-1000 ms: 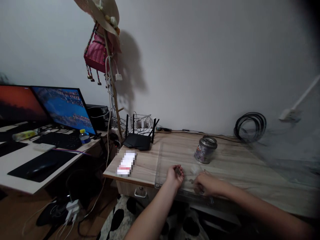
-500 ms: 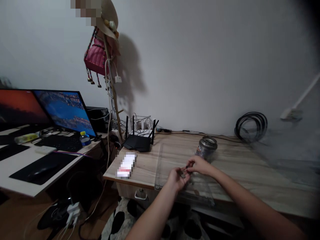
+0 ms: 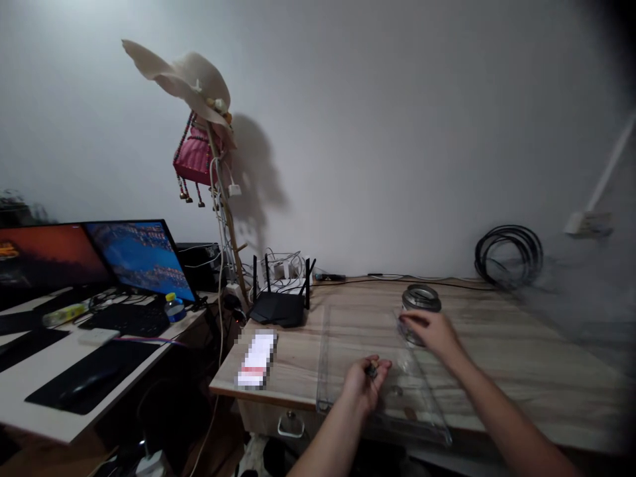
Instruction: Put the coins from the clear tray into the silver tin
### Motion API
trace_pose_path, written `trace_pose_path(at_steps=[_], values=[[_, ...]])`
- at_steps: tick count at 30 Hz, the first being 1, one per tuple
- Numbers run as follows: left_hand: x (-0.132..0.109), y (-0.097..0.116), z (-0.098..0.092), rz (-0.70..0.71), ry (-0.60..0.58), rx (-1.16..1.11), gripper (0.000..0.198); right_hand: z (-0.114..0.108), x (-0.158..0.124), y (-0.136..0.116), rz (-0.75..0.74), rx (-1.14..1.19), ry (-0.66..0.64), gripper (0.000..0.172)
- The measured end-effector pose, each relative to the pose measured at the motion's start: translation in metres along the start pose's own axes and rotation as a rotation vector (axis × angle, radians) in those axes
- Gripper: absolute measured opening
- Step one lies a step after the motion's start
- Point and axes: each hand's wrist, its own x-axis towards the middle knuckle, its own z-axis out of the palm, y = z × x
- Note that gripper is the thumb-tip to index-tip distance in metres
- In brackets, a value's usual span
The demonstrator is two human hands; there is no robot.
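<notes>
My left hand (image 3: 366,383) is palm up over a clear plastic tray (image 3: 325,358), its fingers curled around a few small coins (image 3: 371,370). In front of the metal can (image 3: 421,298), my right hand (image 3: 433,332) has its thumb and fingertips pinched together. Whatever is between those fingertips is too small to make out. The can stands upright with a rimmed top, and my right hand hides part of its side. A round, coin-like piece (image 3: 410,412) lies in the near part of the tray.
A phone (image 3: 257,358) lies on the wooden desk at the left, below a black router (image 3: 278,308). Coiled black cable (image 3: 509,255) leans on the wall at the right. Monitors (image 3: 144,258) stand on a separate white desk, beside a stand bearing a hat (image 3: 199,83).
My right hand has left my left hand and moved right to the can. My left hand stays over the tray, with coins now showing in it. The view has tilted up.
</notes>
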Motion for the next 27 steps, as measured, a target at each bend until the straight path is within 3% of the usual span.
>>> trace_pose_path(at_steps=[2, 3, 6, 11, 16, 21, 25, 27], values=[[-0.001, 0.000, 0.001, 0.019, 0.004, 0.026, 0.006, -0.028, 0.020, 0.007, 0.066, -0.200, 0.191, 0.036], [-0.001, 0.000, 0.001, 0.036, 0.004, 0.035, 0.005, -0.039, 0.032, 0.010, 0.100, -0.310, 0.213, 0.036], [-0.003, 0.000, 0.003, 0.105, 0.016, 0.049, 0.004, -0.053, 0.063, 0.017, 0.167, -0.535, 0.119, 0.030], [-0.005, 0.004, 0.005, 0.091, 0.033, 0.186, 0.017, -0.040, 0.091, 0.023, 0.258, -0.609, 0.048, 0.025], [-0.004, 0.004, 0.002, 0.052, 0.007, 0.223, 0.030, -0.035, 0.093, 0.026, 0.282, -0.663, 0.047, 0.025], [-0.003, 0.004, 0.000, -0.038, -0.032, 0.169, 0.015, -0.042, 0.093, 0.019, 0.243, -0.686, 0.043, 0.023], [-0.005, 0.002, 0.001, 0.000, -0.057, 0.170, 0.018, -0.031, 0.073, -0.007, 0.108, -0.669, 0.097, 0.032], [-0.005, 0.000, 0.001, 0.052, -0.061, 0.196, 0.018, -0.014, 0.047, -0.022, -0.036, -0.573, 0.006, 0.031]])
